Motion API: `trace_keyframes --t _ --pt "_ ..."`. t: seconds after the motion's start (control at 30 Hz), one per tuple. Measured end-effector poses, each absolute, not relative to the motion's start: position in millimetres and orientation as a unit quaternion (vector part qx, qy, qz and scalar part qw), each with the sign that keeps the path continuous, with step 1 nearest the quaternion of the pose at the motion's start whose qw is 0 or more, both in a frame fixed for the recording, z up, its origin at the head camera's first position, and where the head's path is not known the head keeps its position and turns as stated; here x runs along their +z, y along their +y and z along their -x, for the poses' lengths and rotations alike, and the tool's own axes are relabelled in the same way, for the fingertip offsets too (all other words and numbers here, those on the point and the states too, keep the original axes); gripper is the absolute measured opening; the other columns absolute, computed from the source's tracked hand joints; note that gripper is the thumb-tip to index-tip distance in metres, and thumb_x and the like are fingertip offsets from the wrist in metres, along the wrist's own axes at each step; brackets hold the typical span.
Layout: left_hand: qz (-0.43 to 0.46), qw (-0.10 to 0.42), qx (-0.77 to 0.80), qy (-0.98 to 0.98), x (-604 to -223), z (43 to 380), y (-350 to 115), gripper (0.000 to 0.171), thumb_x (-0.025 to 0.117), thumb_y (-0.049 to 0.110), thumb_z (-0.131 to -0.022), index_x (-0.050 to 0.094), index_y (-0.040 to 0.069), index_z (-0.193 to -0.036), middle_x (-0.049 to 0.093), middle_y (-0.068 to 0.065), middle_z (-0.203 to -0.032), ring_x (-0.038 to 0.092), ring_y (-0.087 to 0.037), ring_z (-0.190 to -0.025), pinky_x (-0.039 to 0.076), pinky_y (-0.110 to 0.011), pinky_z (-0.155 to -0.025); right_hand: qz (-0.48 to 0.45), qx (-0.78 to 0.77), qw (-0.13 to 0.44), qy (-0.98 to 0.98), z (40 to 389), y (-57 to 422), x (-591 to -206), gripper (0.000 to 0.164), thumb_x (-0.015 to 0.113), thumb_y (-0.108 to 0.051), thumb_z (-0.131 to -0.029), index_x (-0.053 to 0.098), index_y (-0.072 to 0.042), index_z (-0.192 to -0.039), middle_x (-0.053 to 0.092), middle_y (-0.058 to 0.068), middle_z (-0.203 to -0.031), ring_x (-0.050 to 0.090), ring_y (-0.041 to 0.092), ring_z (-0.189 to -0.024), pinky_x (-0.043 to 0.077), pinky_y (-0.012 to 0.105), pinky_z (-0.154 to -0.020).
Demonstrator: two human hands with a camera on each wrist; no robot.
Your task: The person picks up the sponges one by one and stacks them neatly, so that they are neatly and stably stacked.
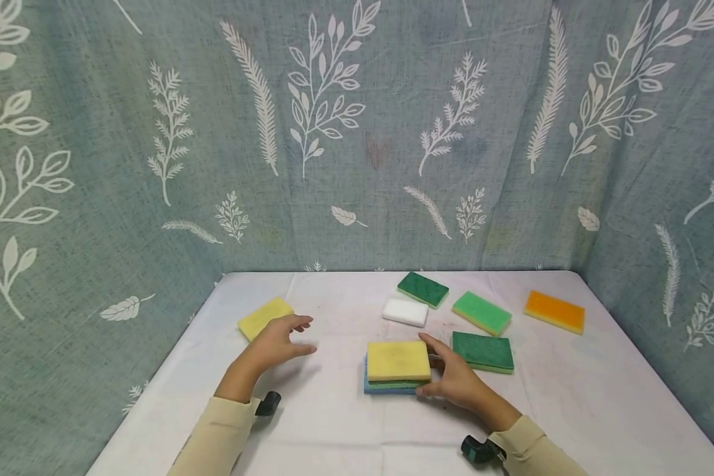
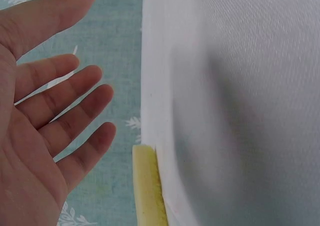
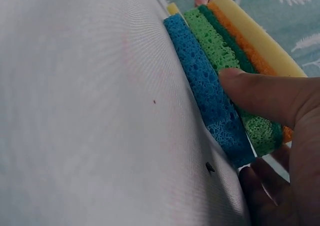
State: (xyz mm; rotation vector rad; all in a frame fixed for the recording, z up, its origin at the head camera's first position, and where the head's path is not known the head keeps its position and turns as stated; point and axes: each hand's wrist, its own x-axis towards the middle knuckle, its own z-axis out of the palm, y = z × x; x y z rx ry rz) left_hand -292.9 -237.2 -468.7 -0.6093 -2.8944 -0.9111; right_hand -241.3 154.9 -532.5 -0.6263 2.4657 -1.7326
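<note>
A stack of sponges stands on the white-covered table. At its bottom is a blue sponge (image 3: 192, 68); above it lies a light green sponge (image 3: 210, 35) with a dark green scouring side, topped by a yellow sponge (image 1: 398, 360) with an orange layer underneath. My right hand (image 1: 459, 382) grips the stack's right end, thumb on the near side against the green layer and fingers around the far side. My left hand (image 1: 276, 342) hovers at the left with spread, relaxed fingers and holds nothing. Just beyond it, another yellow sponge (image 1: 263, 318) lies on the table, partly covered by the hand.
Behind the stack lie a white sponge (image 1: 405, 313) and a dark green sponge (image 1: 423, 289). To the right are a light green sponge (image 1: 482, 313), another dark green one (image 1: 483, 351) and an orange sponge (image 1: 555, 311). Patterned curtain (image 1: 357, 132) surrounds the table's back and sides.
</note>
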Motion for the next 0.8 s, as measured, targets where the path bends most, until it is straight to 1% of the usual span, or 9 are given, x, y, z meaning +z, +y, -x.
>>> trace_keyframes --t 0.17,0.33,0.5,0.67,0.8 --pt "0.188 0.013 -0.296 -0.937 -469 293 -238 0.063 0.083 0.031 -0.078 0.061 0.004 -0.130 0.065 -0.011 -0.117 0.058 -0.026 -0.107 0.047 -0.049 -0.092 0.198 -0.562 0.026 0.802 240 155 -531 0.111 0.091 0.001 -0.059 0.032 -0.011 -0.152 0.048 0.012 -0.139 0.049 0.039 -0.124 0.041 0.051 -0.102" --pt "0.180 0.010 -0.298 -0.937 -471 295 -244 0.063 0.082 0.033 -0.079 0.060 0.004 -0.131 0.064 -0.011 -0.118 0.057 -0.027 -0.109 0.046 -0.049 -0.093 0.194 -0.550 0.026 0.812 239 155 -530 0.111 0.093 -0.005 -0.060 0.032 -0.012 -0.152 0.049 0.009 -0.138 0.050 0.036 -0.124 0.042 0.049 -0.102" --pt "0.158 0.031 -0.284 -0.945 -470 297 -255 0.062 0.081 0.033 -0.081 0.060 0.004 -0.131 0.064 -0.011 -0.118 0.057 -0.029 -0.109 0.047 -0.049 -0.091 0.202 -0.556 0.023 0.806 239 155 -529 0.110 0.093 -0.007 -0.060 0.033 -0.010 -0.152 0.049 0.010 -0.136 0.052 0.036 -0.121 0.043 0.047 -0.100" --pt "0.147 0.035 -0.285 -0.947 -470 297 -264 0.061 0.080 0.031 -0.082 0.059 0.003 -0.131 0.064 -0.012 -0.118 0.057 -0.031 -0.110 0.046 -0.050 -0.092 0.196 -0.549 0.021 0.812 239 155 -531 0.108 0.094 -0.012 -0.060 0.035 -0.011 -0.151 0.050 0.010 -0.137 0.053 0.035 -0.120 0.043 0.048 -0.101" --pt "0.131 0.030 -0.288 -0.948 -471 296 -271 0.062 0.079 0.033 -0.083 0.058 0.003 -0.133 0.061 -0.014 -0.125 0.054 -0.035 -0.117 0.044 -0.053 -0.096 0.185 -0.545 0.023 0.817 239 156 -532 0.108 0.094 -0.017 -0.060 0.036 -0.012 -0.151 0.051 0.008 -0.137 0.054 0.034 -0.120 0.042 0.049 -0.101"
